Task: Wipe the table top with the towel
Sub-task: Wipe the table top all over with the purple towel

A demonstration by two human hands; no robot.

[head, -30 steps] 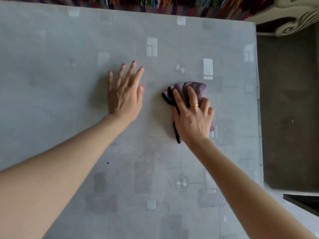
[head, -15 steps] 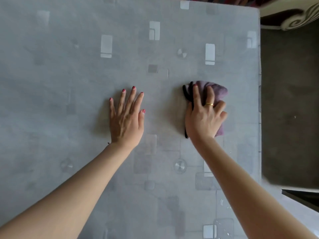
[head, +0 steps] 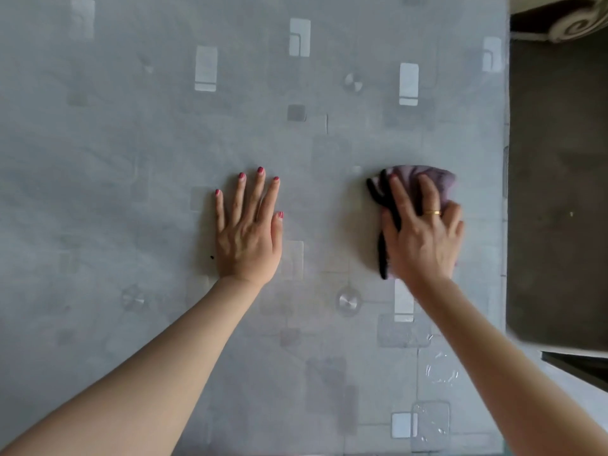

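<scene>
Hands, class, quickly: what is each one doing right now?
Left hand: open, flat on the table, holding nothing.
Right hand: fingers fairly straight, pressing the towel down.

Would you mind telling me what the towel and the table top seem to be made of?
Towel: soft purple cloth with black edging, matte and bunched into folds, perhaps microfibre. Table top: grey, smooth, slightly glossy, with printed squares and reflective patches; likely a vinyl cover or laminate, hard to say which.
</scene>
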